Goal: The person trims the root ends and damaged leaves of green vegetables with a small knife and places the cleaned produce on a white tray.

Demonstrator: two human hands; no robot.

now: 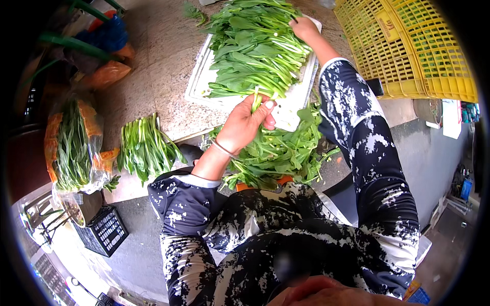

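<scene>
My left hand grips the pale green stems of a leafy vegetable at the near edge of a white foam tray. A thick layer of leafy green vegetables lies across the tray, stems towards the right. At the tray's upper right, my right hand rests at the stem ends, its fingers around a small dark object of which only the tip shows. Below the tray, a heap of loose leaves lies over an orange-rimmed container, mostly hidden.
Yellow plastic crates stand at the right, beside a dark phone-like object. To the left lie a bunch of greens and more greens in a clear and orange plastic bag. A black crate stands at lower left.
</scene>
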